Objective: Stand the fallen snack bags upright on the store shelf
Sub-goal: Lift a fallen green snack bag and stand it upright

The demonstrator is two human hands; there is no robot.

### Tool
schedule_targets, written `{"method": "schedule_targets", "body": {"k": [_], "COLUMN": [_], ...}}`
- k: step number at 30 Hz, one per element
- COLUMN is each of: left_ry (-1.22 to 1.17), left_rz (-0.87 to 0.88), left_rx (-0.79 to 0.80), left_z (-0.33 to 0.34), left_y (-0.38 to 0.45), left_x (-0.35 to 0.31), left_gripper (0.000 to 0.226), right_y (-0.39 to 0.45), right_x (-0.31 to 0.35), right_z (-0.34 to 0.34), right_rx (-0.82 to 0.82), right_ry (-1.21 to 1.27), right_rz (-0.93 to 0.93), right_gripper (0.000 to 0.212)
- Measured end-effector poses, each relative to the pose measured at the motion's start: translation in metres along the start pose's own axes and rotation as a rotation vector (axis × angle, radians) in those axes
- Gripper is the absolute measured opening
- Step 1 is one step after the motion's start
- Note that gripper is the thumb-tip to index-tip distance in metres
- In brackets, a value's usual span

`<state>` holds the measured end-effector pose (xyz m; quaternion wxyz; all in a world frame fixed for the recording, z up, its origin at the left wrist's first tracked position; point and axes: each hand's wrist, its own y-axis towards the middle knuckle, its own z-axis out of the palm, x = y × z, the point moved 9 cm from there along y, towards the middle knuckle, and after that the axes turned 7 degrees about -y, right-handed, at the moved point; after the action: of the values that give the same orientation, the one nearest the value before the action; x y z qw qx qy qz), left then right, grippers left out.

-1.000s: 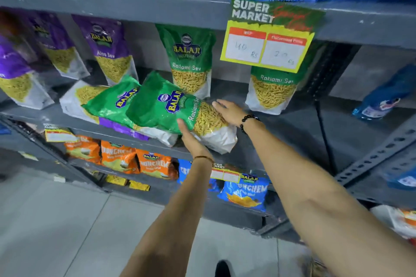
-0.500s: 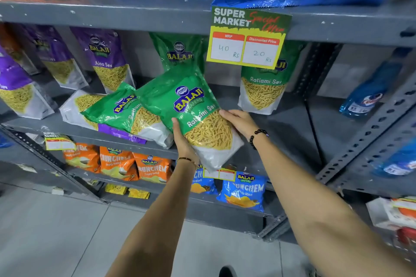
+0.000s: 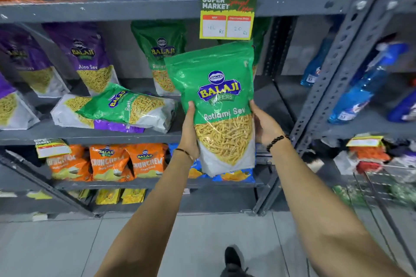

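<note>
I hold a green Ratlami Sev bag [image 3: 216, 105] upright in the air in front of the grey middle shelf [image 3: 90, 136]. My left hand [image 3: 190, 132] grips its left edge and my right hand [image 3: 264, 126] grips its right edge. Another green Ratlami Sev bag [image 3: 128, 105] lies flat on the shelf to the left, on top of a fallen purple bag [image 3: 114, 125]. A green bag [image 3: 161, 56] stands upright at the back, partly hidden by the held bag.
Purple Aloo Sev bags [image 3: 90, 58] stand at the back left. A price sign [image 3: 227, 18] hangs from the upper shelf edge, just above the held bag. Orange chip bags [image 3: 108, 162] fill the lower shelf. Blue bottles [image 3: 360, 87] and a perforated metal post [image 3: 333, 69] are at right.
Both hands lifted the green bag off the pile, turned it from lying to upright, and brought it to the right in front of the shelf. The view shifted closer.
</note>
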<state>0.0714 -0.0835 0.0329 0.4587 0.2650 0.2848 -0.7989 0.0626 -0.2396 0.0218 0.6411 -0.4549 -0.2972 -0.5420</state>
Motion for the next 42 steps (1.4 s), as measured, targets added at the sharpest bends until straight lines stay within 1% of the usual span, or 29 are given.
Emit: {"method": "schedule_targets", "body": {"k": [4,5,8,11,12,15,16,19,21,25,27,29,30,31,33,35,37,40,42], "left_ry": [0.035,0.046,0.091,0.106,0.103,0.094,0.116,0.247,0.331,0.565,0.696,0.788,0.834,0.885,0.965,0.777,0.605,0.507,0.47], "left_rz": [-0.018,-0.018,-0.002,0.006,-0.003,-0.038,-0.042,-0.021,0.011,0.096,0.143,0.201,0.214,0.217,0.218,0.165,0.143,0.097,0.08], "left_rx": [0.112,0.131,0.164,0.178,0.185,0.185,0.174,0.059,-0.007,0.006,-0.051,-0.117,-0.117,-0.111,-0.092,-0.045,-0.032,0.007,0.013], "left_z": [0.018,0.021,0.028,0.033,0.034,0.035,0.035,0.03,0.031,0.048,0.049,0.048,0.048,0.051,0.054,0.057,0.053,0.052,0.053], "left_y": [-0.017,-0.019,-0.023,-0.019,-0.016,-0.003,0.004,0.028,0.047,0.083,0.102,0.121,0.131,0.139,0.15,0.157,0.166,0.168,0.165], "left_x": [0.001,0.002,0.001,0.003,0.004,0.01,0.012,0.011,0.005,-0.009,-0.016,-0.025,-0.027,-0.028,-0.029,-0.023,-0.019,-0.013,-0.011], "left_gripper": [0.067,0.067,0.069,0.071,0.072,0.074,0.073,0.057,0.051,0.051,0.051,0.049,0.047,0.046,0.045,0.038,0.031,0.028,0.027], "right_y": [-0.035,-0.042,-0.056,-0.059,-0.057,-0.049,-0.045,-0.028,-0.015,0.016,0.032,0.048,0.055,0.061,0.07,0.075,0.078,0.077,0.076], "right_x": [0.014,0.019,0.028,0.032,0.032,0.034,0.035,0.043,0.052,0.071,0.079,0.087,0.09,0.092,0.094,0.095,0.096,0.096,0.094], "right_z": [-0.005,-0.003,0.004,0.004,0.002,-0.007,-0.011,-0.025,-0.041,-0.071,-0.083,-0.089,-0.092,-0.094,-0.1,-0.103,-0.103,-0.105,-0.107], "right_rx": [0.002,0.021,0.112,0.118,0.104,0.064,0.056,-0.014,-0.107,-0.275,-0.335,-0.355,-0.359,-0.369,-0.392,-0.402,-0.397,-0.411,-0.425], "right_ry": [0.013,0.017,0.014,0.009,0.009,0.013,0.011,-0.015,-0.006,0.0,-0.028,-0.059,-0.066,-0.067,-0.068,-0.074,-0.07,-0.073,-0.065], "right_rz": [-0.132,-0.171,-0.241,-0.253,-0.245,-0.221,-0.212,-0.209,-0.235,-0.277,-0.285,-0.292,-0.292,-0.286,-0.261,-0.245,-0.238,-0.23,-0.231], "right_gripper": [0.027,0.029,0.047,0.055,0.053,0.029,0.025,0.023,0.021,0.013,0.014,0.014,0.013,0.017,0.036,0.044,0.045,0.045,0.041]}}
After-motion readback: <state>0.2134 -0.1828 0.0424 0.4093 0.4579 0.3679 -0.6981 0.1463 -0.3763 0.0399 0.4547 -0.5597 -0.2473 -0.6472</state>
